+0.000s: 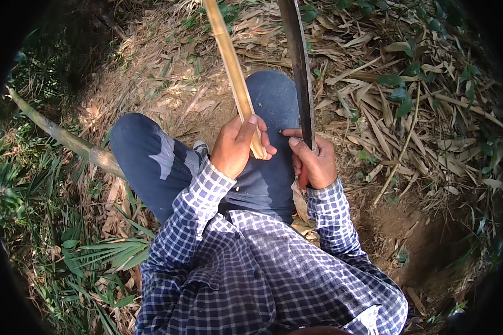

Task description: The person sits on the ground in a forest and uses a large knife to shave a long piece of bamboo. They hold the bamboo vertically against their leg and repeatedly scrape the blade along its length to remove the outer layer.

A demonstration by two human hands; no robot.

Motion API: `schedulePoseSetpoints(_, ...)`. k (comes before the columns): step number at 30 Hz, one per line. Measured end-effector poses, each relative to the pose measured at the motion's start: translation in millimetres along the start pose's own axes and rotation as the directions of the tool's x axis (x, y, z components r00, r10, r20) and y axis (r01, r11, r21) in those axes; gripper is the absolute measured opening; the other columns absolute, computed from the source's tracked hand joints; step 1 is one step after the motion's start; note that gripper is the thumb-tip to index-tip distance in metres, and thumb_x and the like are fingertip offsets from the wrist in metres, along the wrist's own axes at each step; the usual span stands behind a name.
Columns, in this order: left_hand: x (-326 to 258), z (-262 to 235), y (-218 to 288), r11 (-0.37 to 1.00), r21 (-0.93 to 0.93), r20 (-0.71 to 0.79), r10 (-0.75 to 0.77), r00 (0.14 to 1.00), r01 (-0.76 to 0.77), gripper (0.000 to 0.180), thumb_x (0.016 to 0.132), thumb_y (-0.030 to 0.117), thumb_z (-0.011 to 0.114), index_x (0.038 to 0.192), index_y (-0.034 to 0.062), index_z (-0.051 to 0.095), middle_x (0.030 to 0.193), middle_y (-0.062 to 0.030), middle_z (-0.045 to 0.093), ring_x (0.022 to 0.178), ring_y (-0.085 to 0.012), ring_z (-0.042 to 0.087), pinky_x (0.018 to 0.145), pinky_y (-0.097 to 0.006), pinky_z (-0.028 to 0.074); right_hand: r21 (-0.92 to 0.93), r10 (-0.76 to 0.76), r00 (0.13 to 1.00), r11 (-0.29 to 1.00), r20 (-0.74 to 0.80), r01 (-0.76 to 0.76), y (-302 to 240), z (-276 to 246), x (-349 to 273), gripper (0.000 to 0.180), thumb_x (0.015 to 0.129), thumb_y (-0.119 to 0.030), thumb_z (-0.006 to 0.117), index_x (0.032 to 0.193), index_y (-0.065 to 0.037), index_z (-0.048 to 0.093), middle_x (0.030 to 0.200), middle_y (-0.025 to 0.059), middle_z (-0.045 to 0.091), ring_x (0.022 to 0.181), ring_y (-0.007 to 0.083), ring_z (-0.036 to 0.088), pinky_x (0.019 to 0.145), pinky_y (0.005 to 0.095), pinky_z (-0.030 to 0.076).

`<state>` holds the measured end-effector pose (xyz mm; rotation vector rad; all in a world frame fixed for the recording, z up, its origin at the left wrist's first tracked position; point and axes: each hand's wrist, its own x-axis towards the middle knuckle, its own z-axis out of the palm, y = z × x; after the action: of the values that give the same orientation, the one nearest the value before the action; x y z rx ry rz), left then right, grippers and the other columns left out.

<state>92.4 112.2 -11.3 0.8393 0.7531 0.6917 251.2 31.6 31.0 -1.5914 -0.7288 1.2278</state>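
My left hand (237, 144) is closed round the lower end of a split bamboo strip (233, 64), pale yellow-brown, which slants up and away past the top edge of the view. In my right hand (315, 159) is a machete (302, 72) with a long dark blade pointing away from me, nearly upright in the picture. A bit of its reddish handle (303, 178) shows below my fingers; the rest is hidden by my palm. Blade and strip are apart, with my knee in dark blue trousers (271, 92) between them.
A thick bamboo pole (67, 137) runs from the far left to beside my left knee. Dry bamboo leaves (369, 106) litter the ground. Green plants (120, 251) grow at the left, and a thin stick (402, 148) lies at the right.
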Motion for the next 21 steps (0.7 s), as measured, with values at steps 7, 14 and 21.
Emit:
schedulePoseSetpoints(7,-4,4,-14,0.977,0.062,0.014,-0.207,0.978,0.206,0.036,0.105,0.035,0.039,0.097,0.0030,0.053,0.059,0.0018,0.043,0.040,-0.0054,0.041,0.035,-0.019,0.034,-0.114,0.058,0.988,0.991,-0.140,-0.074,37,-25,-1,0.020,0.090,-0.016,0.067,0.099,0.002,0.068,0.056,-0.0047,0.051,0.044,0.0023,0.042,0.040,0.0209,0.032)
schedulePoseSetpoints(14,-5,3,-28,0.963,0.268,-0.055,-0.007,0.998,0.021,0.030,0.104,0.029,0.044,0.103,0.0027,0.056,0.062,0.0032,0.044,0.046,-0.0016,0.039,0.040,-0.017,0.030,-0.229,0.035,0.987,0.971,-0.158,-0.071,48,-24,-2,0.018,0.089,-0.015,0.069,0.096,0.002,0.068,0.061,-0.0048,0.053,0.050,0.0014,0.042,0.045,0.0201,0.032)
schedulePoseSetpoints(21,-9,9,-24,0.777,0.622,-0.140,0.235,0.962,-0.099,0.029,0.102,0.026,0.047,0.096,0.0014,0.060,0.064,-0.0043,0.050,0.057,-0.0128,0.050,0.055,-0.029,0.040,-0.326,-0.014,0.995,0.945,-0.102,-0.020,46,-24,5,0.017,0.088,-0.015,0.071,0.092,0.001,0.066,0.064,-0.0035,0.056,0.058,0.0030,0.046,0.052,0.0214,0.037)
